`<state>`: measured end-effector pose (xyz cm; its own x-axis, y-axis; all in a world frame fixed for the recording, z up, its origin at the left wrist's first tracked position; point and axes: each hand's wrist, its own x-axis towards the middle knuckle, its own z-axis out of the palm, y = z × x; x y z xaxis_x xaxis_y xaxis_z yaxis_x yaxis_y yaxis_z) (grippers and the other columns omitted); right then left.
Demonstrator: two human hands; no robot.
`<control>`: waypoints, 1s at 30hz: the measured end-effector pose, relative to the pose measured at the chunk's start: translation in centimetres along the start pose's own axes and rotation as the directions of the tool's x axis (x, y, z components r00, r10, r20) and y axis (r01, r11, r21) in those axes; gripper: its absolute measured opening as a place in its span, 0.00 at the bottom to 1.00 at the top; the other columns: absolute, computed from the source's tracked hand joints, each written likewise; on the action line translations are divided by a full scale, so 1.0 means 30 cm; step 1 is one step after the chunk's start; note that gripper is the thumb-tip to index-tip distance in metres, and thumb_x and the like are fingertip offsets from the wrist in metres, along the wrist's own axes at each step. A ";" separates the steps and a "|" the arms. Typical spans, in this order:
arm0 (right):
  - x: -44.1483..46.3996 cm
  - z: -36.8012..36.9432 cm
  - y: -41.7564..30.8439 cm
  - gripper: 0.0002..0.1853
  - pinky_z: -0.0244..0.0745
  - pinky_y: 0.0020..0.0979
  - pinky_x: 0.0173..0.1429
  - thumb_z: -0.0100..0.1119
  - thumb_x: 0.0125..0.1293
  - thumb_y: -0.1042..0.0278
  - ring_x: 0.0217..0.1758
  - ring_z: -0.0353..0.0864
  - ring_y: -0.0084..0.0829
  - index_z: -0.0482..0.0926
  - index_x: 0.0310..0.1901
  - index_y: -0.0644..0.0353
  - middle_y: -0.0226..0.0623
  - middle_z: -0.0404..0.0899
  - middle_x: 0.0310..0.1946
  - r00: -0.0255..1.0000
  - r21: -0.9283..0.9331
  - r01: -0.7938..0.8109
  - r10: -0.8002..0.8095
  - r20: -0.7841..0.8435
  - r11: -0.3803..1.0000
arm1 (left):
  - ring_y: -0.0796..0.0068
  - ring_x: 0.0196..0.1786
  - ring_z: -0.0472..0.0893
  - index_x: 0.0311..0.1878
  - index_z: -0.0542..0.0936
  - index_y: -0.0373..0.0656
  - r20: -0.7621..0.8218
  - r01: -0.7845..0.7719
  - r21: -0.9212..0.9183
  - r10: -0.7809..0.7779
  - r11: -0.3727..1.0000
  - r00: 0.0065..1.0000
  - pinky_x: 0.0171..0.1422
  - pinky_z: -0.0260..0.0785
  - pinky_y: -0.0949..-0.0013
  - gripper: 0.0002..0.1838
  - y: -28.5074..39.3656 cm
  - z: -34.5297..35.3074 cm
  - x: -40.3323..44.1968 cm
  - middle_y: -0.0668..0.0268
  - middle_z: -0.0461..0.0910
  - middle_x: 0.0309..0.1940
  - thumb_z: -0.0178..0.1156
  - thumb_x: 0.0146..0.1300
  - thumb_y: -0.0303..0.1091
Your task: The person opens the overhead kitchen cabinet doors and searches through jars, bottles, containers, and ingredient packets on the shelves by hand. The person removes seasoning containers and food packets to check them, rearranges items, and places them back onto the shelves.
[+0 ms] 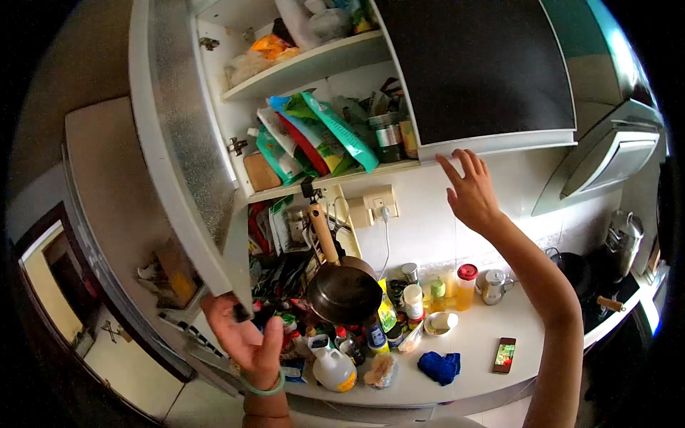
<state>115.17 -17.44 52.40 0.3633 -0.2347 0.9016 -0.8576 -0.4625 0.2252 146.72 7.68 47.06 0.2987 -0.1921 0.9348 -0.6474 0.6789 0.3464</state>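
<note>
An open cabinet door (164,143) with a textured inner panel hangs at the left. My left hand (250,342), wearing a pale green bangle, is at its bottom corner; the thumb stands apart and the fingertips are partly hidden at the door's edge. On the right, my right hand (469,184) reaches up with spread fingers to the light lower edge of a closed dark cabinet door (485,71). I cannot tell how firmly either hand touches its door. Between them, the open cabinet shelves (307,68) hold colourful packets (314,135) and a dark jar (387,137).
Below, a frying pan (344,294) hangs by its wooden handle. Bottles, jars and a white jug (333,367) crowd the counter (467,396). A blue cloth (439,367) and a phone (504,355) lie there. A range hood (614,160) and a stove with a wok (572,271) are right.
</note>
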 end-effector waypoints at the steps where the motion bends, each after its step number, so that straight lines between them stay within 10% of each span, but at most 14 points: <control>1: 0.000 0.002 -0.007 0.36 0.56 0.47 0.68 0.59 0.51 0.74 0.64 0.59 0.49 0.62 0.66 0.57 0.50 0.62 0.58 1.000 0.037 -0.028 0.028 0.014 0.999 | 0.62 0.61 0.62 0.61 0.62 0.42 -0.035 0.012 0.003 -0.012 1.000 0.999 0.69 0.49 0.57 0.34 -0.015 -0.025 -0.004 0.60 0.61 0.60 0.67 0.53 0.38; 14: 0.035 -0.054 -0.025 0.32 0.68 0.43 0.61 0.62 0.51 0.75 0.61 0.63 0.48 0.65 0.60 0.61 0.49 0.64 0.55 0.991 0.047 -0.071 0.065 0.118 0.996 | 0.61 0.67 0.63 0.66 0.61 0.36 -0.332 -0.215 -0.194 0.142 0.957 0.933 0.74 0.46 0.56 0.36 -0.190 -0.239 0.018 0.56 0.64 0.64 0.60 0.52 0.24; 18: 0.048 -0.061 -0.028 0.32 0.69 0.42 0.59 0.63 0.51 0.72 0.60 0.64 0.47 0.65 0.60 0.63 0.49 0.64 0.55 0.990 -0.012 -0.046 0.047 0.132 0.999 | 0.71 0.50 0.67 0.59 0.66 0.44 -0.369 -0.275 -0.247 0.172 0.929 0.913 0.68 0.52 0.56 0.23 -0.174 -0.261 0.077 0.67 0.69 0.42 0.56 0.59 0.28; 22: 0.069 -0.064 -0.044 0.30 0.71 0.39 0.58 0.62 0.54 0.70 0.58 0.65 0.45 0.64 0.59 0.65 0.50 0.64 0.54 0.983 -0.096 -0.038 0.055 0.174 0.995 | 0.68 0.52 0.68 0.63 0.61 0.35 -0.341 -0.426 -0.234 0.337 0.874 0.878 0.64 0.56 0.61 0.26 -0.169 -0.287 0.122 0.60 0.69 0.52 0.50 0.61 0.25; 30: 0.157 -0.033 -0.042 0.15 0.78 0.34 0.47 0.61 0.60 0.63 0.50 0.74 0.38 0.73 0.46 0.59 0.38 0.72 0.46 0.956 -0.272 -0.075 0.146 0.254 0.959 | 0.73 0.53 0.69 0.66 0.60 0.41 -0.511 -0.373 -0.323 0.171 0.869 0.842 0.65 0.57 0.65 0.25 -0.214 -0.386 0.211 0.65 0.70 0.54 0.51 0.66 0.27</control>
<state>117.60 -17.12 56.71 0.3142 -0.5091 0.8013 -0.9489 -0.1935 0.2492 160.89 10.33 49.84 0.4992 0.3169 0.8065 -0.4476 0.8912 -0.0732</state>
